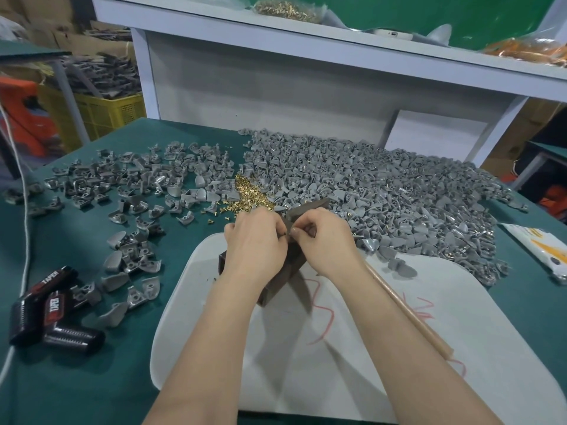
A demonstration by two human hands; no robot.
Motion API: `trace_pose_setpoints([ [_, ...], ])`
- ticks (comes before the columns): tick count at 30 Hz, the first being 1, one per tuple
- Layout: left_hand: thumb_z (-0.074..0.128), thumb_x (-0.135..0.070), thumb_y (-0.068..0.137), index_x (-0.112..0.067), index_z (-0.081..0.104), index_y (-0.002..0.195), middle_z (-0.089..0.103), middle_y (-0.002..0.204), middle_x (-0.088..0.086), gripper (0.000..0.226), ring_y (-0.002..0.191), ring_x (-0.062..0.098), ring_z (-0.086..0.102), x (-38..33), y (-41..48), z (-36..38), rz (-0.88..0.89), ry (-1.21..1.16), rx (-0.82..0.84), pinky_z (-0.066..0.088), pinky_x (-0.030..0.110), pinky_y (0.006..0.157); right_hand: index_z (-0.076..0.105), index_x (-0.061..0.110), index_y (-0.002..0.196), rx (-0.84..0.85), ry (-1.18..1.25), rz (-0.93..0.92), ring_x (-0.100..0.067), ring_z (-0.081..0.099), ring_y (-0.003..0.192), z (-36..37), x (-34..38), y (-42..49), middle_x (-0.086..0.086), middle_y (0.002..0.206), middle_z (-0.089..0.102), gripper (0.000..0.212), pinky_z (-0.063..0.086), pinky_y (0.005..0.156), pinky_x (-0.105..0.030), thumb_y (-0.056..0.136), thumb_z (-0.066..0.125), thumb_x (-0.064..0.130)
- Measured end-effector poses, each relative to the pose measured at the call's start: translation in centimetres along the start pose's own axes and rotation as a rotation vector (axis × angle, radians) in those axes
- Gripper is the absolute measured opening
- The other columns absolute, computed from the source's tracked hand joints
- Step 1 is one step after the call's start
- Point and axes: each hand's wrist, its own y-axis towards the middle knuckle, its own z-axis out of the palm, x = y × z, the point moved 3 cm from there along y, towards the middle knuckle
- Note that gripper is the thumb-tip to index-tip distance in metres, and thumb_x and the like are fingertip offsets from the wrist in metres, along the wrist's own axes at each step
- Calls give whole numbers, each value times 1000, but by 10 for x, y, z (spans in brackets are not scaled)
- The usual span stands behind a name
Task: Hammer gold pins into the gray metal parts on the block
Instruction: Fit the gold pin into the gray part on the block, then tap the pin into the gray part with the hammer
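Observation:
A dark block (pixel 276 283) stands on a white board (pixel 368 332) in the middle of the green table. My left hand (pixel 256 240) curls over the block's top and grips a small gray part there, mostly hidden by its fingers. Just to the right, touching it, my right hand (pixel 322 237) pinches something small between thumb and forefinger; what it is cannot be made out. A wooden hammer handle (pixel 408 311) runs from under my right wrist toward the lower right, and the dark hammer head (pixel 306 207) shows behind my hands. A pile of gold pins (pixel 250 194) lies just beyond them.
A big heap of gray metal parts (pixel 383 191) fills the right back of the table; looser gray parts (pixel 129 185) spread on the left. Two black tubes labelled TAPER (pixel 52 311) lie at the left front. A white shelf (pixel 306 35) stands behind. A packet (pixel 540 250) lies at the right edge.

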Motion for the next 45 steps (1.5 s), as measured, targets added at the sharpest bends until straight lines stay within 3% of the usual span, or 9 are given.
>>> trace_pose_setpoints([
  [6,59,-22,88,-28,59,76,59,101,-4,14,105,24,50,1,-1,-1,7,6,-14,25,33,80,67,18,84,-16,-10,-15,-8,44,80,1,-2,-4,8,86,49,7,26,66,-16,88,62,17],
  [12,61,-23,88,-28,60,76,61,101,-6,13,103,22,51,1,0,0,-1,14,-11,24,33,80,61,21,121,-106,-32,86,-15,54,92,-31,-25,-10,-1,110,56,32,43,85,-28,94,52,34],
  [15,61,-23,89,-28,60,75,61,101,-6,14,103,22,50,1,0,1,-7,13,-8,24,34,81,61,18,110,141,-404,284,-23,60,84,-34,-45,-14,-3,97,64,30,49,72,-32,91,54,40],
  [18,62,-23,89,-29,58,73,61,101,-6,17,103,22,51,1,0,0,-7,12,-12,24,34,81,58,13,103,222,-370,330,-25,60,80,-30,-48,-14,-7,92,64,25,47,67,-31,91,55,35],
  [24,60,-21,89,-28,57,73,61,101,-4,18,103,23,50,1,-1,2,-5,9,-25,24,34,80,49,18,100,146,-15,249,-13,62,51,-54,-45,-23,-3,79,63,15,53,56,-36,91,56,26],
  [28,60,-22,89,-28,57,74,61,100,-4,16,103,23,50,1,-1,1,-10,6,-24,26,35,81,39,45,136,-55,-102,40,-2,49,58,-72,-34,-39,9,83,60,45,36,51,-17,95,50,31],
  [33,62,-21,88,-29,60,76,64,99,-4,15,104,23,52,2,0,1,-22,-5,1,28,36,83,21,77,118,-93,-179,-119,-2,55,60,-72,-14,-69,11,98,70,62,44,56,-23,94,52,29],
  [40,63,-19,88,-20,69,76,68,91,-1,14,101,26,55,3,0,1,-12,-55,-22,27,33,80,31,62,130,-210,-170,-145,-11,57,68,-82,-8,-69,10,98,70,54,45,63,-26,93,52,28],
  [45,63,-21,88,-22,71,78,68,91,-5,14,101,24,54,4,1,3,-34,-41,-19,26,33,81,33,63,130,-23,-307,-49,-13,60,74,-74,-14,-75,13,87,68,48,47,68,-29,94,48,35],
])
